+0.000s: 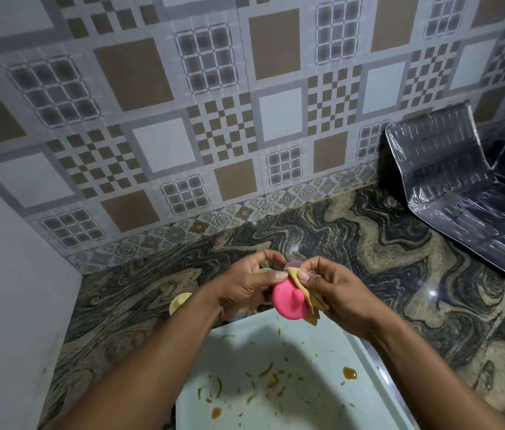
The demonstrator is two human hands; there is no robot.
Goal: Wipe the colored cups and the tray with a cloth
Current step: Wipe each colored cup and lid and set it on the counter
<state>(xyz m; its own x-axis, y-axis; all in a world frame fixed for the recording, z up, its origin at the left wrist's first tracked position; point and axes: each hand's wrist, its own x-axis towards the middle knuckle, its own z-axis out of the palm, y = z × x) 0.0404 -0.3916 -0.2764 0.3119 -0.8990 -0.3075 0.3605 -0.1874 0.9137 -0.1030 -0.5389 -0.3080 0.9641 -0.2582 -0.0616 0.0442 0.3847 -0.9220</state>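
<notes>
Pink cup [288, 301] – left hand [245, 287] grips | cloth [315, 308] – right hand [338, 293] (pinched)

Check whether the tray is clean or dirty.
Dirty. Orange-brown food smears are scattered across the tray; the cloth is against the pink cup.

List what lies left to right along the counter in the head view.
Yellow cup → left hand → pink cup, which it grips → right hand, pinching the cloth → foil sheet.
</notes>
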